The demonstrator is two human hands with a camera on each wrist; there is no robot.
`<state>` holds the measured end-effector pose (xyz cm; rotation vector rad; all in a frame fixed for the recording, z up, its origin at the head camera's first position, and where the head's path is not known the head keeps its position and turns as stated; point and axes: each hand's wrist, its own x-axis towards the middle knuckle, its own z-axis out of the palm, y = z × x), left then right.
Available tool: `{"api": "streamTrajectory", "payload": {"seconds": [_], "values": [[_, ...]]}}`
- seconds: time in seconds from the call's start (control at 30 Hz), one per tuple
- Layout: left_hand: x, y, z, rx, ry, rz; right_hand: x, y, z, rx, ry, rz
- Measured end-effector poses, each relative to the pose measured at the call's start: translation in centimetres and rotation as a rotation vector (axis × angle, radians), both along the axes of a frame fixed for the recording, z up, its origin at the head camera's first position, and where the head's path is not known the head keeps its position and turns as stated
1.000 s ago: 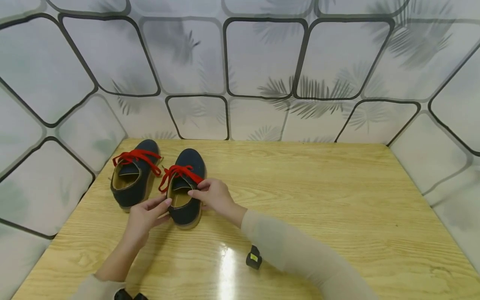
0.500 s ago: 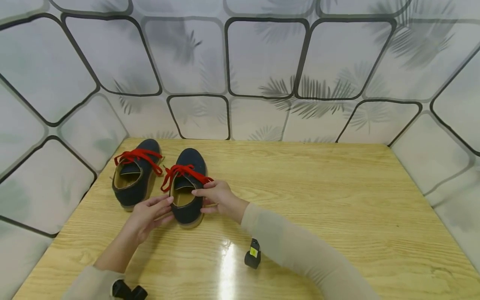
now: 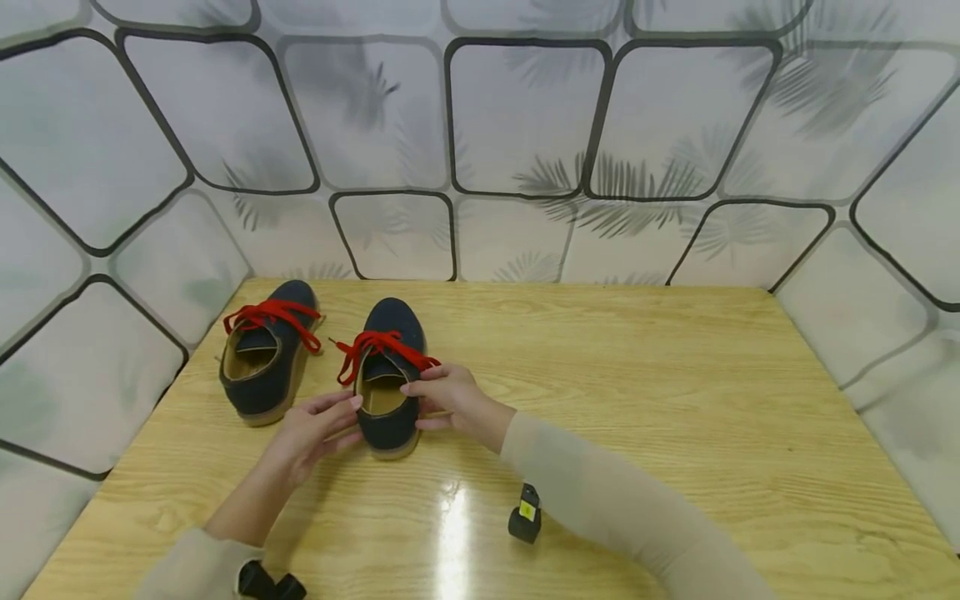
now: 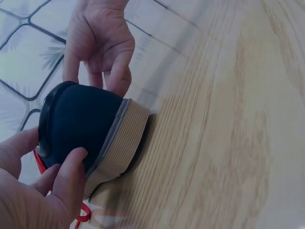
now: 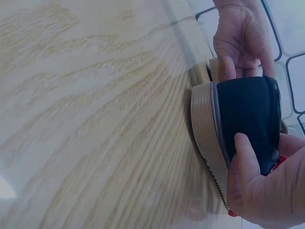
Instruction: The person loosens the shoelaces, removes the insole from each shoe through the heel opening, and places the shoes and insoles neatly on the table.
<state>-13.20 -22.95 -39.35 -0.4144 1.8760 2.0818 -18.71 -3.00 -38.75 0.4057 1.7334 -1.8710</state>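
Standing far left: leftmost shoe (image 3: pixel 287 358), navy and upright on the wood-grain counter (image 3: pixel 637 375); toe towards the patterned wall (image 3: pixel 525 117); red laces (image 3: pixel 273 310) looped over its front, tan lining showing in its opening; I see it just beside my left fingers and apart from them
Left sleeve (image 3: pixel 198 567): pale, coming in from the lower edge; a black wrist device (image 3: pixel 270 581) sits at its cuff
Left grip (image 3: pixel 317 435): a bare hand, narrowed to a light pinch on the near side of the held shoe (image 3: pixel 384 385); thumb at the collar rim, the other fingers reaching lower along the outside
Held shoe: navy like its partner, between my two hands, left of the counter's middle; toe towards the back, heel towards me; its matching laces (image 3: pixel 378 340) form red loops, one tip poking out left; my left wrist view shows the ribbed tan sole (image 4: pixel 126 138) low over the counter; I cannot tell whether all of it touches down
Right grip (image 3: pixel 456 402): drawn in on the opposite side of that shoe; thumb over the rim at the opening, fingers against the outer wall
Right sleeve (image 3: pixel 622 500): pale too, slanting down to the lower right; a black block (image 3: pixel 525 517) with a yellow patch shows beside it
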Motion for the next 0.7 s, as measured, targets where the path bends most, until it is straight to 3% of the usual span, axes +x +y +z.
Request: {"api": "streamTrajectory", "payload": {"seconds": [0.13, 0.43, 0.7], "values": [[-0.1, 0.6, -0.2, -0.007, 0.004, -0.02, 0.1, 0.7, -0.1, -0.012, -0.023, -0.018], [-0.5, 2.1, -0.4, 0.012, -0.011, 0.012, 0.3, 2.3, -0.3, -0.017, -0.03, -0.044], [-1.1, 3.5, -0.5, 0.006, -0.009, -0.024, 0.5, 3.9, -0.5, -0.024, -0.021, -0.051]]}}
